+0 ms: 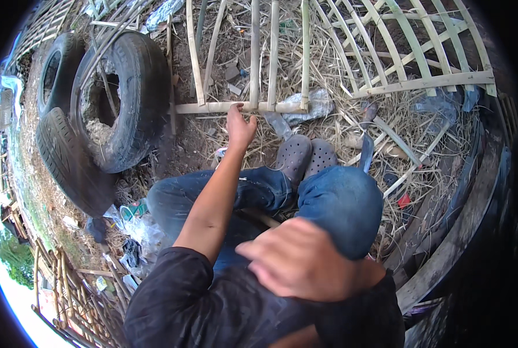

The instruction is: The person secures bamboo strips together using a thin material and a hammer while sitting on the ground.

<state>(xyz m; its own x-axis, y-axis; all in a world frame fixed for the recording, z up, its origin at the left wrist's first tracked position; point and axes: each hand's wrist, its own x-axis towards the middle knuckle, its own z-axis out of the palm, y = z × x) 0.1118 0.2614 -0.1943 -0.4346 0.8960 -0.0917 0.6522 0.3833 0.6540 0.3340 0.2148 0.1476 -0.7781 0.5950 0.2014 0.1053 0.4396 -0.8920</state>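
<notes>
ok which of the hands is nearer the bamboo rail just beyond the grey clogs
Left. The left hand is up at the bamboo rail, seemingly touching it; the right hand, blurred, is well back from it, by the dark shirt.

A pale bamboo frame (274, 64), its long narrow slats (255, 46) meeting one round crosspiece (218, 108) at the near end, extends over straw-strewn ground (344, 124).

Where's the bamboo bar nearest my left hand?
In the head view, the bamboo bar lies upper centre, by the left hand, right of the nearest tire.
</notes>
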